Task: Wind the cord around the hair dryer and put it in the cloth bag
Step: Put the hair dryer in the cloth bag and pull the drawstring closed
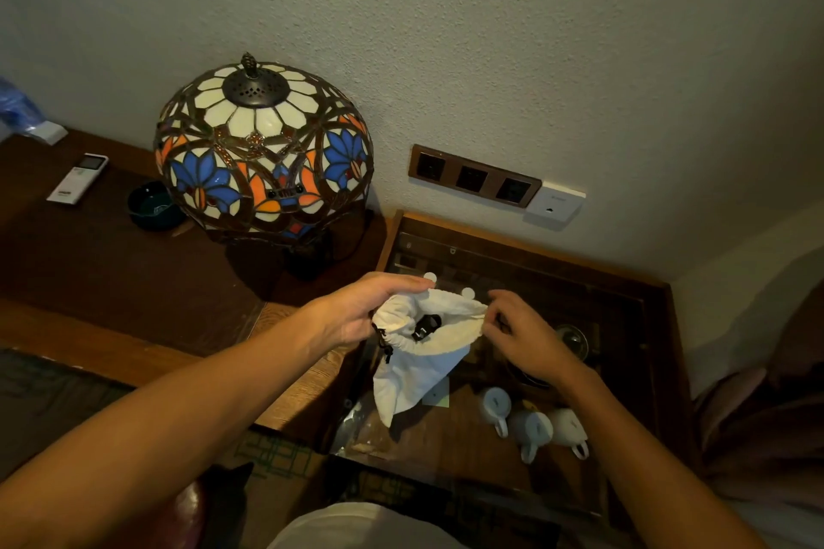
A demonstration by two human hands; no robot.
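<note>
Remote control [76,179], white, flat on the dark wooden surface [111,263] at far left. Just to its right a dark round bowl [154,205], close beside the lamp. Stained-glass lamp [263,149] upright near the wall, with blue and orange flowers on the shade.

Left hand [356,310] reaching in from lower left, fingers closed on the left rim of the cloth bag [421,363]. Bag white, held up above the glass-topped case [624,325], mouth open and facing upward, lower end hanging down and tilted to the left. Black drawstring [385,345] hanging at the left edge of the mouth. Inside the mouth a black part of the hair dryer [426,325], mostly hidden by the cloth; cord not possible to see. Right hand [524,337] pinching the right rim of the bag, fingers closed on the cloth.

On the wall above, brown socket panel [475,181] with three outlets, and just beside it a white switch plate [555,203]. Under the glass, below the right hand, three pale cups [533,426] lying close together.
</note>
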